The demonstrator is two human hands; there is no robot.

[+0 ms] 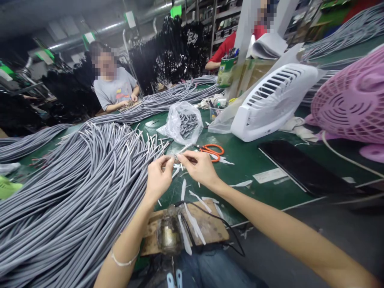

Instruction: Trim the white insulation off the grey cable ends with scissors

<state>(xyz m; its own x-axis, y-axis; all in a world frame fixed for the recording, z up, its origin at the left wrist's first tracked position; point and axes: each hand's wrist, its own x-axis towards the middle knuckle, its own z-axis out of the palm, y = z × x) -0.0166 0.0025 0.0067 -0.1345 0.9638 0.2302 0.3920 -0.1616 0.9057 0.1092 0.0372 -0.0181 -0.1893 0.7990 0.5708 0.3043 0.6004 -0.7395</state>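
Note:
My left hand [159, 176] and my right hand [200, 169] meet above the green table, thumb and fingertips of each pinched together. Between the fingertips is a small piece, mostly hidden and too small to name. Left of my hands lies a large bundle of grey cables [90, 192], their stripped ends pale. Just beyond my fingers sits a clear plastic bag [175, 120] holding short dark grey tubes [188, 125]. Orange-handled scissors [213, 151] lie beside my right hand. White strips are scattered under and in front of both hands.
A wooden board [207, 224] with a metal device [169, 236] is at the near edge. On the right are a white fan [270, 102], a pink fan [354, 100] and a black phone-like slab [303, 166]. One person [115, 88] works across the table; another's red sleeve [223, 48] shows behind.

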